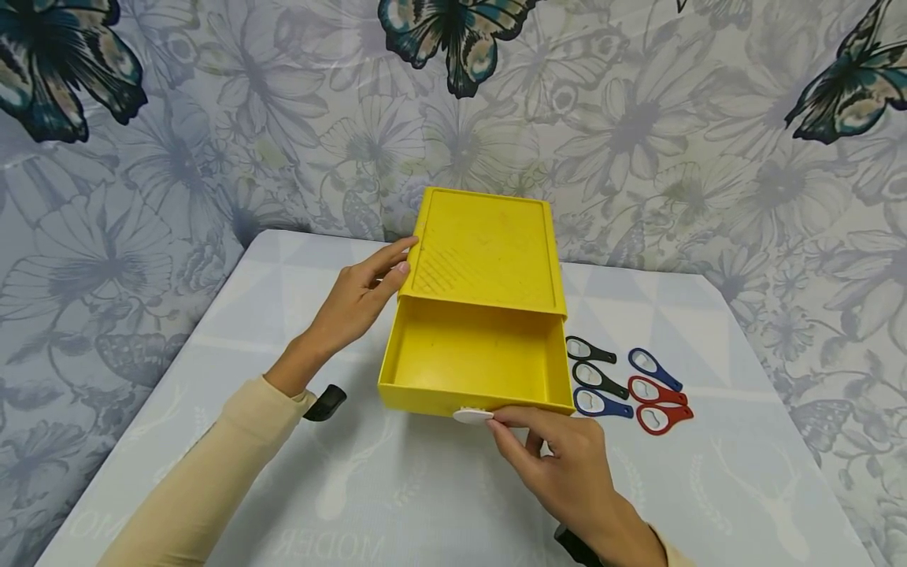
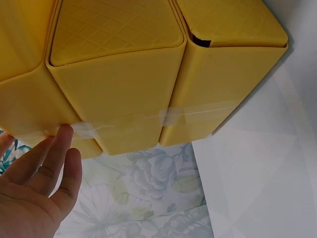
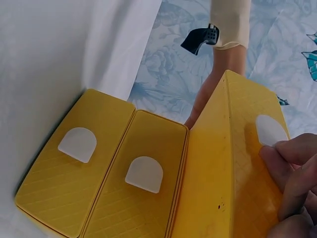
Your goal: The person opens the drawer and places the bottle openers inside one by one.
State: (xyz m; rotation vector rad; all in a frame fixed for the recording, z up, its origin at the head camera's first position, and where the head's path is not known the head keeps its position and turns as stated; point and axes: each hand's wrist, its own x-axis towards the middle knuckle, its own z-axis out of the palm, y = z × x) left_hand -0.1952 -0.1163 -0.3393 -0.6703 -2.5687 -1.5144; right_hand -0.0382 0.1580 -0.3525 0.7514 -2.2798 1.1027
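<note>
A yellow plastic drawer unit (image 1: 489, 252) stands on the table, its top drawer (image 1: 475, 398) pulled well out and holding nothing. My right hand (image 1: 567, 461) pinches the white tab handle (image 1: 471, 416) of that drawer between thumb and fingers. On the unit's left side, near the top, rests my left hand (image 1: 357, 303), its fingers loosely extended. The left wrist view shows those fingertips at the top section, beside clear tape (image 2: 129, 127) that runs across the sections. Two lower drawers (image 3: 119, 203), pushed in, show their white tabs (image 3: 144, 174) in the right wrist view.
Several bottle openers lie right of the unit: black ones (image 1: 602, 383), blue ones (image 1: 669, 378) and red ones (image 1: 679, 413). The pale patterned table (image 1: 340, 504) meets a floral wall (image 1: 638, 157) behind. Each wrist wears a dark strap mount (image 1: 326, 402).
</note>
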